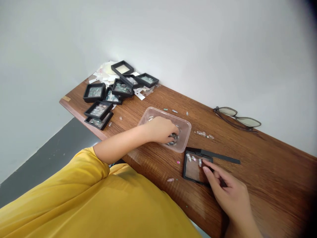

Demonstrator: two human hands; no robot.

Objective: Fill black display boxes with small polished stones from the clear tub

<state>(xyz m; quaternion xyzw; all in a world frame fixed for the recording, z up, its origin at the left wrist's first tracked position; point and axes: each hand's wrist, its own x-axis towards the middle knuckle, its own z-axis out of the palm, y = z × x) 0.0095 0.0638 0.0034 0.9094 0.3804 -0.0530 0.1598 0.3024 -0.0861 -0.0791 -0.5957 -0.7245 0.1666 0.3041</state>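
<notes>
Inside the tub (184,140), the left hand (160,129) curls parted fingers over pieces (171,143), grip unclear. Right of the tub, the right hand's (231,191) slightly parted fingertips (205,169) are just beside a nail (200,162) on the frame (195,173).

Pale wall (188,49), wooden table (279,168) — grey floor (56,152)

The only view looks from the person's head, forward and down — over the yellow cloth shirt (119,205), quite near onto the brown wooden table (267,158); its dark right edge is perhaps unreadable.
</notes>
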